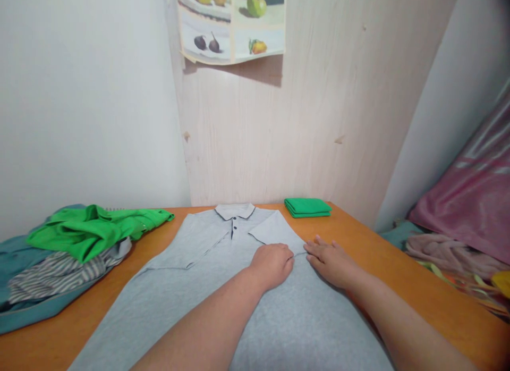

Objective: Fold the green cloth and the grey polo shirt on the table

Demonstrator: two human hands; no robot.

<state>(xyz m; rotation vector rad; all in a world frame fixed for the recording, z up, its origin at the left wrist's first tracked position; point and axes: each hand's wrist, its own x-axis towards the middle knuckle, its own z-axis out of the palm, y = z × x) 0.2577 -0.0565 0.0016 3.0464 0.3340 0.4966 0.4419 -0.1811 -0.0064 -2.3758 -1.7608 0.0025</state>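
A light grey polo shirt [207, 302] lies spread front side up, collar towards the wall, both short sleeves folded in over the chest. My left hand [273, 264] is closed at the hem of the sleeve on the right, its fingers curled down on the cloth; the fingertips are hidden. Just to its right, my right hand [330, 262] lies with fingers stretched out at the shirt's right edge, touching the sleeve's outer corner. My forearms cover part of the shirt's body.
The shirt rests on an orange-brown table [354, 227]. A folded green cloth [306, 207] sits at the back right. To the left is a heap with a bright green garment [91, 227] and a striped garment [59, 275]. Pink fabric [470, 201] hangs beyond the right edge.
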